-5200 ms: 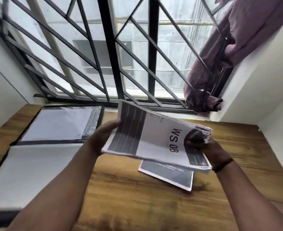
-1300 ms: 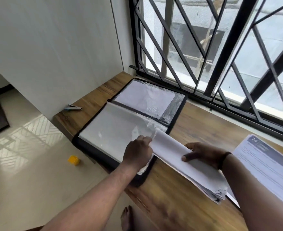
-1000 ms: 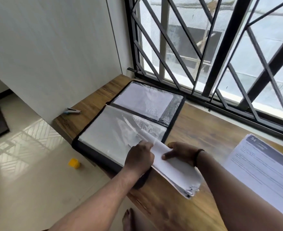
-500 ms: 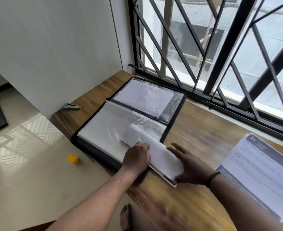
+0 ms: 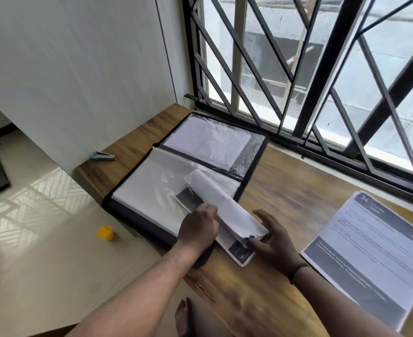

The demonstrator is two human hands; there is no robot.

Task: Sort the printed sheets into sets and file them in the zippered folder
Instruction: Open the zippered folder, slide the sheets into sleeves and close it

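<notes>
A black zippered folder (image 5: 253, 171) lies open on the wooden table, its clear plastic sleeves facing up. A set of printed sheets (image 5: 221, 205) sticks partway into the near sleeve, with its top pages curled up into a roll. My left hand (image 5: 198, 226) pinches the sleeve's edge beside the sheets at the folder's right side. My right hand (image 5: 272, 237) grips the outer end of the set, fingers spread around it. A second pile of printed sheets (image 5: 370, 254) lies flat on the table to the right.
A small stapler (image 5: 103, 156) sits at the table's left end by the white wall. The barred window (image 5: 297, 81) runs along the far edge. A yellow object (image 5: 106, 233) lies on the tiled floor. My bare foot (image 5: 183, 317) shows below the table edge.
The set of sheets has slid further left into the sleeve and its top pages have curled upward. My right hand has closed around the set's outer end.
</notes>
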